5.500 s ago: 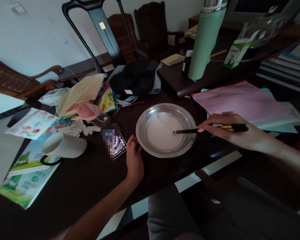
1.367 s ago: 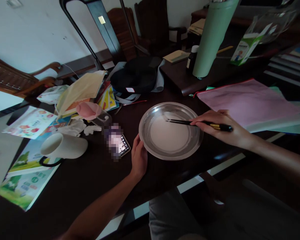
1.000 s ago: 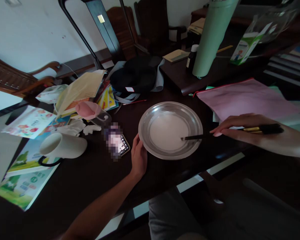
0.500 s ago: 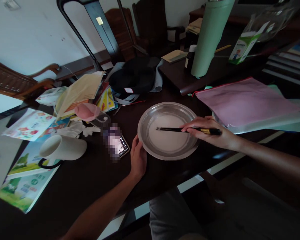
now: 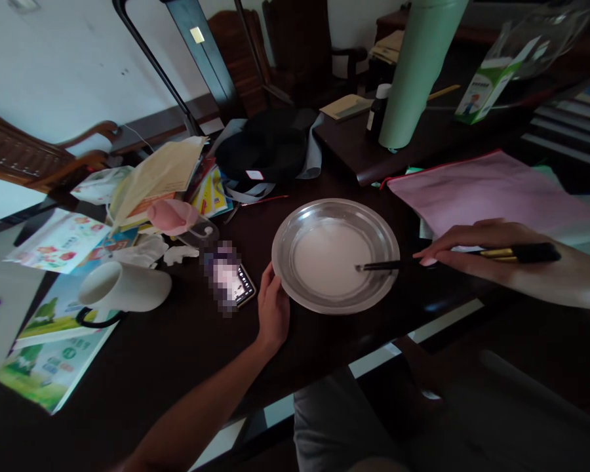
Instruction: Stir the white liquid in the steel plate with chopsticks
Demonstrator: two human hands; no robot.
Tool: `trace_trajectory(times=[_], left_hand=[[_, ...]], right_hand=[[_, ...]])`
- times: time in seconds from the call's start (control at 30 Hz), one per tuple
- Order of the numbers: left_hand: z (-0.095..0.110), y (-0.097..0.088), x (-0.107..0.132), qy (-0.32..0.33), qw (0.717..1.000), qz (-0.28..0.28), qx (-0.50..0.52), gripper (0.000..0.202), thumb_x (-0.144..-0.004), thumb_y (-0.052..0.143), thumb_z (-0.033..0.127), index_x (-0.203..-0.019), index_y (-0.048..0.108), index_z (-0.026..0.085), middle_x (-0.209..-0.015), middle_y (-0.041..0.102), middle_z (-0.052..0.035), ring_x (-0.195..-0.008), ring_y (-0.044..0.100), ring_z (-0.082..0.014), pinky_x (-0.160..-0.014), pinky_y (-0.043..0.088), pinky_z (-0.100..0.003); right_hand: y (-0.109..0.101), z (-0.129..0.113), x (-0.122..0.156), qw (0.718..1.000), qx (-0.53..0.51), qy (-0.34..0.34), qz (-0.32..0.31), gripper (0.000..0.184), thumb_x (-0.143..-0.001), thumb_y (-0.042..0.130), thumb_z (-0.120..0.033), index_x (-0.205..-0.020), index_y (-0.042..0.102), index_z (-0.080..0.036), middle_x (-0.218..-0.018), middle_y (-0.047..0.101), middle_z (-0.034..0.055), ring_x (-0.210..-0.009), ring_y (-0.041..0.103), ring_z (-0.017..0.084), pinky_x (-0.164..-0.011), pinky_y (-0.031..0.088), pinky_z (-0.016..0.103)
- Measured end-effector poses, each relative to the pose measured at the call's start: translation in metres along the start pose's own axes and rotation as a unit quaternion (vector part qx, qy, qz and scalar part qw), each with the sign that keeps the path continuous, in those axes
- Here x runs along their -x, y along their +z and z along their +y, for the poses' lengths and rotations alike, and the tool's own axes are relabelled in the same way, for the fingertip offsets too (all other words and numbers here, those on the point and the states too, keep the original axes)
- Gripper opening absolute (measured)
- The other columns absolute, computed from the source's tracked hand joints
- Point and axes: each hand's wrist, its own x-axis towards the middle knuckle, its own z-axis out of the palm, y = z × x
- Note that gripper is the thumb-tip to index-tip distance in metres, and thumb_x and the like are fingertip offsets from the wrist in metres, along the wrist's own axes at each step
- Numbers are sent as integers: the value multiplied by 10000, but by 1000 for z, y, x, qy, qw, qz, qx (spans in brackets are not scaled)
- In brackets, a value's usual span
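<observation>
A shallow round metal plate [image 5: 295, 226] holding a white liquid [image 5: 332, 259] lies on the dark wooden table [image 5: 177, 354]. My left hand [image 5: 273, 311] is curled against the plate's left rim and steadies it. My right hand [image 5: 491, 262], to the right of the plate, is closed on a pair of black chopsticks [image 5: 472, 257] with gold bands. The chopstick tips dip into the liquid near the plate's right side.
A phone [image 5: 229, 282] lies just left of my left hand. A white mug [image 5: 125, 288] lies on its side over picture books [image 5: 54, 328]. Papers, a pink cup [image 5: 172, 216] and a black cap [image 5: 268, 147] crowd the back. A green flask [image 5: 413, 72] and pink folder [image 5: 482, 193] are at the right.
My right hand has drawn back to the right, pulling the chopstick tips from the plate's middle to its right side. My left hand stays on the rim.
</observation>
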Motion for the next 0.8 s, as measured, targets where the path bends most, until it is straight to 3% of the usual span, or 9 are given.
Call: trace_trajectory(times=[0.13,0.33,0.47,0.63,0.8], left_hand=[[0,-1,0,-4,1000,-8,0,389,-847,837,542,-1131,798,278,-1291,766,-55,-1273,693,-265,-1120,535,-371],[1,-2,0,-8,1000,-13,-5,350,-863,823,511,-1143,793,302,-1280,765,-44,-1260,702,-261,-1105,550,-367],[2,-1,0,-12,1000,-6,13,388,-819,865,524,-1129,800,300,-1262,775,-38,-1212,715,-248,-1072,559,-345],[1,-2,-1,-5,1000,-15,-2,390,-851,835,528,-1144,792,275,-1267,776,-61,-1228,713,-266,-1071,556,-367],[0,-3,-1,-6,1000,-11,6,444,-827,857,541,-1161,789,257,-1266,780,-62,-1229,712,-263,-1093,544,-369]], right_hand=[[14,-12,-4,994,-74,-13,-79,220,-1037,668,-578,-1080,844,-454,-1058,874,-35,-933,828,271,-824,631,483],[60,-18,-19,992,-91,-49,-79,213,-1071,633,-437,-1140,819,-360,-1176,870,1,-1050,811,255,-912,515,499],[72,-10,-31,996,-55,-53,-43,205,-1063,635,-420,-1164,805,-367,-1194,865,2,-1069,800,275,-938,467,529],[60,-4,-31,999,-13,-40,24,202,-1086,598,-458,-1130,781,-385,-1140,868,-3,-1046,796,318,-956,415,609],[21,2,-10,999,34,-10,31,188,-1048,636,-576,-1155,772,-504,-1106,854,-47,-955,779,341,-917,499,645]])
